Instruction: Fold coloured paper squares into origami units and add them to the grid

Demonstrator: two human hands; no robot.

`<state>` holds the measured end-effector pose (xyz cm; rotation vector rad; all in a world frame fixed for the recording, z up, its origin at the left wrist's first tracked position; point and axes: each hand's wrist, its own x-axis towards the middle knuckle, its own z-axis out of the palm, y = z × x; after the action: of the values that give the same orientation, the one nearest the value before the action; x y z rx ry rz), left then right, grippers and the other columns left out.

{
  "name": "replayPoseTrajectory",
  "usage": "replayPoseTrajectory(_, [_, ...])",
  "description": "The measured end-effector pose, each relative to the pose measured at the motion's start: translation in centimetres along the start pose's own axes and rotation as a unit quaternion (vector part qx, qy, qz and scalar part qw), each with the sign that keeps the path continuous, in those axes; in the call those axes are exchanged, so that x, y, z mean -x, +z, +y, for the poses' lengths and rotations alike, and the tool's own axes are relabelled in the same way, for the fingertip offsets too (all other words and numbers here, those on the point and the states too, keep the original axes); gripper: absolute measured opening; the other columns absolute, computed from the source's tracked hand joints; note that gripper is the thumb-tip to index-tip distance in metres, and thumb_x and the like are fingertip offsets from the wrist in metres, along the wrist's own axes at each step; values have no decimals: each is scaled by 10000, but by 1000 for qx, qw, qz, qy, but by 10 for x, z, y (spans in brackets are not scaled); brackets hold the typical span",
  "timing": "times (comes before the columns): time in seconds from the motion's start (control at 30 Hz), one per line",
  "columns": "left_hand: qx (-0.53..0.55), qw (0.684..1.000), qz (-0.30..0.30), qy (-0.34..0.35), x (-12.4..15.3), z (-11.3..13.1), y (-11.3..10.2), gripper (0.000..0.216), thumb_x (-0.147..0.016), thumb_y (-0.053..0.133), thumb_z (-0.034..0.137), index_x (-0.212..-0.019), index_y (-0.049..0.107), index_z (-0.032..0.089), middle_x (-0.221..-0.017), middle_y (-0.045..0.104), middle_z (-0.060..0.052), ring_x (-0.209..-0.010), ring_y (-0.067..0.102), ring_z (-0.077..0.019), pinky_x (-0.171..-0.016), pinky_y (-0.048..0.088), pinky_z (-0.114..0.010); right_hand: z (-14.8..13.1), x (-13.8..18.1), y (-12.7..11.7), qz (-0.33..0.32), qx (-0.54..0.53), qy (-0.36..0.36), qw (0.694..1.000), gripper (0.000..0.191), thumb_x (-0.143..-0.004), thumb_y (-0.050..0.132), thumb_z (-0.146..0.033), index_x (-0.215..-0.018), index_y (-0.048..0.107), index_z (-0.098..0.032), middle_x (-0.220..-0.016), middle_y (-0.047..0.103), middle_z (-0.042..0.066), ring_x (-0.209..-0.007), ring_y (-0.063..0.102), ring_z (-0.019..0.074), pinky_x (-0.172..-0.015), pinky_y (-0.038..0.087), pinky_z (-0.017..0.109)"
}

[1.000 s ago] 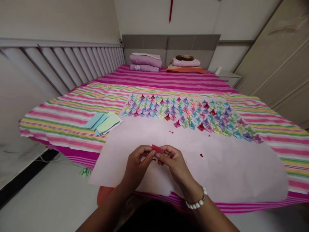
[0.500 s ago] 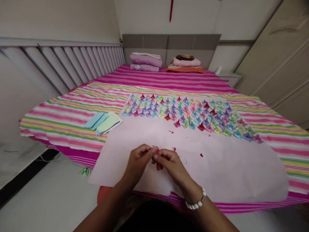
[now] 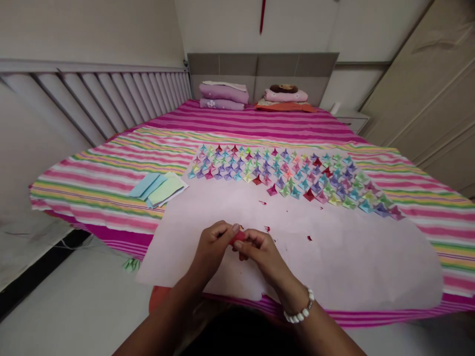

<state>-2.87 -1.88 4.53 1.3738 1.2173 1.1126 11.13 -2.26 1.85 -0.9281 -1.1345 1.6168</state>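
A small piece of red paper (image 3: 238,238) is pinched between my two hands, above the near part of a large white sheet (image 3: 356,257). My left hand (image 3: 215,244) grips it from the left, with the thumb on top. From the right, the thumb and fingers of my right hand (image 3: 260,248) close on the same paper. My fingers cover most of it, so its folds cannot be made out. Rows of small folded paper pieces (image 3: 272,190) in many colours stand on the far half of the sheet.
Several red scraps (image 3: 309,238) lie on the sheet beyond and right of my hands. A stack of blue and green papers (image 3: 168,188) rests on the striped bedspread (image 3: 92,173) to the left. Crumpled green paper (image 3: 131,264) is on the floor. Folded bedding (image 3: 224,94) sits by the headboard.
My thumbs have shifted slightly on the red paper, and more of its flat surface shows between them. The pieces and scraps on the sheet stay where they were.
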Motion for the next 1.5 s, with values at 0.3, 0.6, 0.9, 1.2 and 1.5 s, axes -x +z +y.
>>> replayPoseTrajectory(0.3, [75,997,12,1,4,-10,-4,281,-728,728,252,-969,601,182,-824,661,-2,-749,629,-140,-707,504,-274,-1,-4,-3,94,-49,-23,994,245,-632,804,-315,-581,610,-174,-540,604,-24,-473,456,82,-495,333,227])
replayPoseTrajectory(0.6, [62,998,-26,17,6,-9,-10,137,-771,704,236,-857,615,178,-783,649,11,-710,606,-109,-677,486,-237,3,-5,-3,112,-50,-86,989,254,-613,827,-216,-789,644,-200,-574,560,-71,-515,466,70,-518,367,198])
replayPoseTrajectory(0.9, [135,985,-100,-40,1,-8,-15,193,-737,746,252,-825,603,157,-736,675,1,-705,630,-118,-678,483,-243,-4,-3,-7,30,-50,-53,997,239,-649,818,-220,-805,639,-192,-588,642,-38,-520,553,89,-519,421,208])
replayPoseTrajectory(1.2, [157,981,-93,-69,2,-8,-18,219,-688,789,247,-782,621,144,-717,691,-1,-690,640,-112,-676,493,-235,-4,-3,-8,30,-44,-33,998,270,-615,853,-257,-742,628,-177,-594,679,-16,-506,592,100,-507,462,215])
replayPoseTrajectory(1.5, [140,984,-82,-75,2,-3,-15,199,-691,777,271,-798,660,151,-667,665,7,-613,610,-108,-598,478,-235,-5,-5,-8,33,-31,-37,998,204,-627,838,-286,-723,701,-167,-528,672,-10,-438,585,105,-447,445,214])
